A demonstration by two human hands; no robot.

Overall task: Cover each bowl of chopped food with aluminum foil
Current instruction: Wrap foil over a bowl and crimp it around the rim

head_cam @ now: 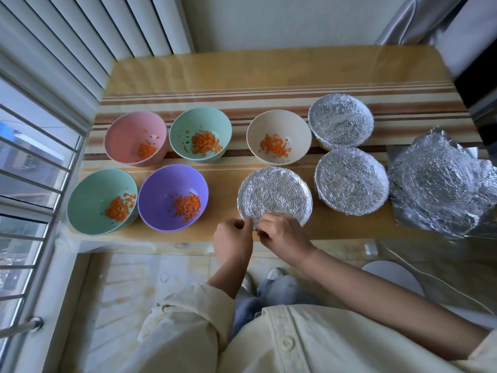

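Five bowls stand open on the table [269,68], mostly toward 9 o'clock: pink bowl [129,130], far green bowl [199,122], cream bowl [278,125], near green bowl [91,195], purple bowl [164,189]. Each holds chopped orange bits [204,142]. Three bowls wear crinkly silver foil. At 3 o'clock lies one loose foil pile [441,184].

The front covered bowl [274,193] sits at 6 o'clock. The left hand [233,236] and right hand [282,232] have curled fingers and pinch its near foil edge. The side covered bowl [351,180] and far covered bowl [341,123] sit toward 2 o'clock.
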